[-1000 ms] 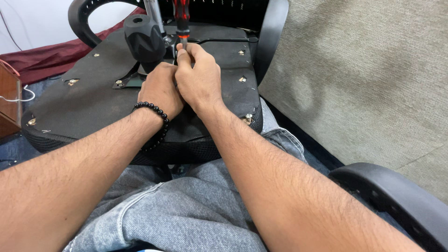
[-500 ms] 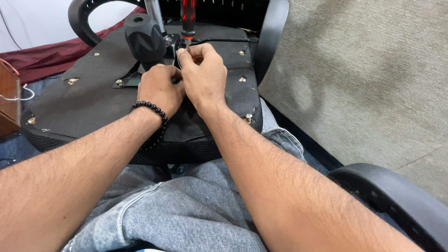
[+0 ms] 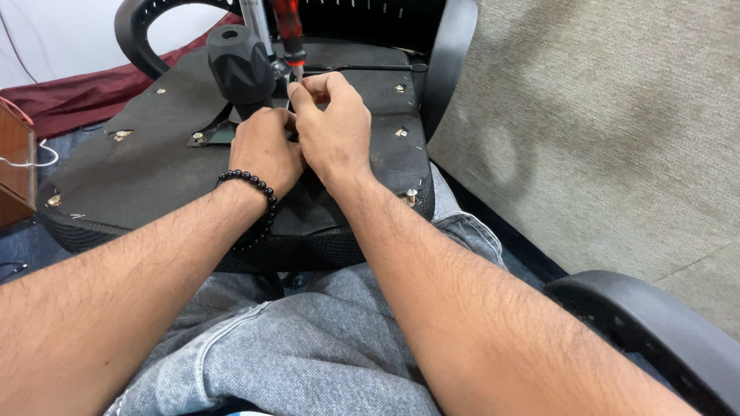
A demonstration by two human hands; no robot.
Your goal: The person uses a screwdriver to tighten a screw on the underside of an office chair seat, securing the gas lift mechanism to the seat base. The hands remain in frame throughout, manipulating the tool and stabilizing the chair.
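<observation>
An upturned black office chair seat [image 3: 154,173] rests against my knees, its underside facing up. My right hand [image 3: 333,127] pinches the lower shaft of a red-and-black screwdriver [image 3: 290,31] that stands upright on the seat's metal mechanism. My left hand [image 3: 264,150], with a black bead bracelet on its wrist, presses beside it on the mechanism plate at the foot of the black gas-lift cylinder [image 3: 240,68]. What the left fingers hold is hidden.
Several silver bolts dot the seat's underside. A black armrest loop [image 3: 139,23] curves at the back left, and a black chair part [image 3: 647,323] lies at the lower right. Grey carpet [image 3: 601,139] lies to the right, a maroon cloth [image 3: 85,96] and a wooden box [image 3: 15,166] to the left.
The screwdriver handle has leaned slightly left, and my right fingers have shifted on its shaft. Both hands stay at the same spot on the mechanism.
</observation>
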